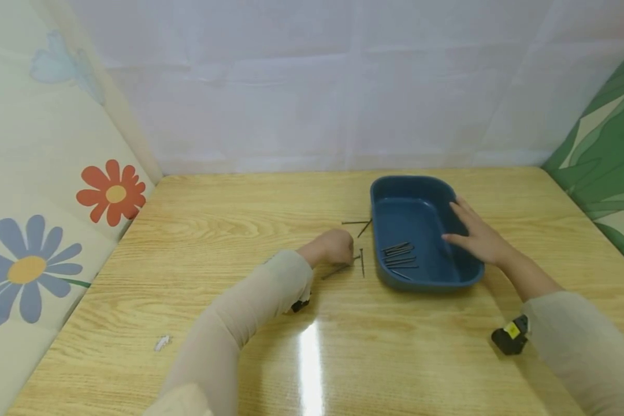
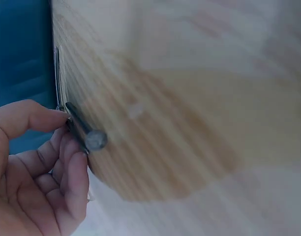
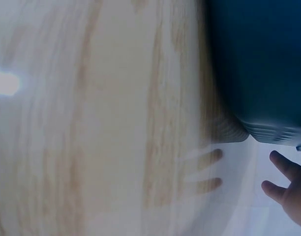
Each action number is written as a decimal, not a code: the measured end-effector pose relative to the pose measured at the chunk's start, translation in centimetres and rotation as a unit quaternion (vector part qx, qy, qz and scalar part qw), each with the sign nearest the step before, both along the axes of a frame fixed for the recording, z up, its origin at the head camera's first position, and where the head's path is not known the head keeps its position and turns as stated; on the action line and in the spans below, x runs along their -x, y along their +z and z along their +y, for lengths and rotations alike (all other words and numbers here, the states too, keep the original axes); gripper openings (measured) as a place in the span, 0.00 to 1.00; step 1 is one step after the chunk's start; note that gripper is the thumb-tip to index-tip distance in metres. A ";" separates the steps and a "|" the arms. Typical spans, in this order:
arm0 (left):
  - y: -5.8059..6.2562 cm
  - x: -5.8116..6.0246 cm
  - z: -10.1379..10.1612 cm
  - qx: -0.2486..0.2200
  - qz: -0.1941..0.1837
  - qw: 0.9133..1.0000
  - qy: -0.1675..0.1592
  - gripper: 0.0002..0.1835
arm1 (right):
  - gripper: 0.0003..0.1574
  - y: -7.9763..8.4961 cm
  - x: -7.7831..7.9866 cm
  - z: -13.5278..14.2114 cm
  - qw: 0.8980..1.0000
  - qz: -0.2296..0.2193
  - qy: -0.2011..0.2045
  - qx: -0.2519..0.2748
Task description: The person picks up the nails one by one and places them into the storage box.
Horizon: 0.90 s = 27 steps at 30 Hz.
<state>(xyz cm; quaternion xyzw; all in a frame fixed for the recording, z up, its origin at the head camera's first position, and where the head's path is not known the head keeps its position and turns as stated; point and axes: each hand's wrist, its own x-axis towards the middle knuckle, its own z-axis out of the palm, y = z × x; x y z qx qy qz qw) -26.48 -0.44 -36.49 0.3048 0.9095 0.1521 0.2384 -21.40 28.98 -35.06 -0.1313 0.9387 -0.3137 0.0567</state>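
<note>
1. The wood-grained surface [image 1: 229, 208] fills most of the head view, with a pale sheet [image 1: 270, 104] rising behind it.
2. A panel [image 1: 26, 190] with painted flowers stands along the left edge, and a leafy green panel [image 1: 611, 150] along the right.
3. The blue tub [image 1: 449, 268] sits upright on the surface, right of centre, its long axis running away from the person and its far end leaning slightly left.
4. The right hand [image 1: 481, 240] is at the tub's right rim, fingers spread and fairly straight, thumb reaching over the inside.
5. The left hand [image 1: 335, 247] is down at the surface left of the tub, fingers curled, thumb and fingertips closed about a nail [image 1: 335, 271]; how firmly, I cannot tell.
6. A black device [image 1: 511, 336] shows beside the right wrist.
7. That nail slants from near left to far right, partly hidden by the hand.
8. Just right of it, a second nail [image 1: 362, 263] points almost straight away from the person.
9. Farther back, a third nail [image 1: 355, 222] lies left to right, and a fourth nail [image 1: 364, 228] slants far right, close by the tub's wall.
10. Inside the tub's near left corner, a bunch of nails [image 1: 400, 261] lies mostly crosswise, the nearest one angled toward the person at its right end.
</note>
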 end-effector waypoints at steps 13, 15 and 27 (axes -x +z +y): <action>0.3 1.4 -1.3 -0.132 -0.100 0.986 0.006 0.03 | 0.48 -0.1 0.1 0.0 1.000 0.001 -0.002 -0.003; 0.4 1.5 -1.5 -0.167 -0.127 0.978 0.007 0.02 | 0.48 -0.2 0.1 0.1 1.000 0.002 -0.002 -0.003; 1.0 1.9 -1.8 -0.252 -0.239 0.937 0.033 0.12 | 0.48 -0.1 0.1 0.0 1.000 0.003 -0.001 0.004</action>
